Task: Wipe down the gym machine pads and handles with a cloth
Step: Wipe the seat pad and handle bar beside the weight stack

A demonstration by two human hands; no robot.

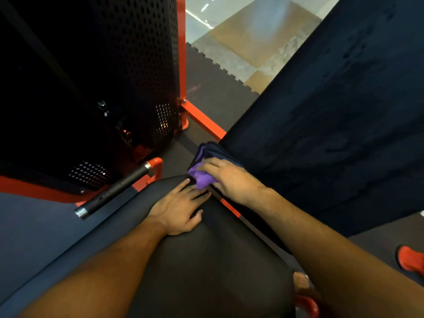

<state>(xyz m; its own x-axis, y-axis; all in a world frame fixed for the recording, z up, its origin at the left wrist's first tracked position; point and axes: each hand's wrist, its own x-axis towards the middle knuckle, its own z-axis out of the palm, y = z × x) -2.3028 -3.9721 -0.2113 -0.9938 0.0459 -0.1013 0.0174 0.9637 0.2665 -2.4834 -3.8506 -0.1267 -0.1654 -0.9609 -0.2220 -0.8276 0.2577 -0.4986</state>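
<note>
A purple cloth (202, 177) is bunched at the gap where the black seat pad (206, 260) meets the large dark back pad (332, 111). My right hand (229, 180) grips the cloth and presses it against the lower end of the back pad. My left hand (179, 210) lies flat on the seat pad with straight fingers, its fingertips close to the cloth. A black handle bar (114, 189) with silver ends juts out from the orange frame to the left of the seat.
A black perforated weight-stack cover (128, 76) stands at left inside an orange frame (182, 53). Dark rubber mats (213, 83) and tiled floor (252, 37) lie beyond. A foot in an orange shoe (410, 260) is at the lower right.
</note>
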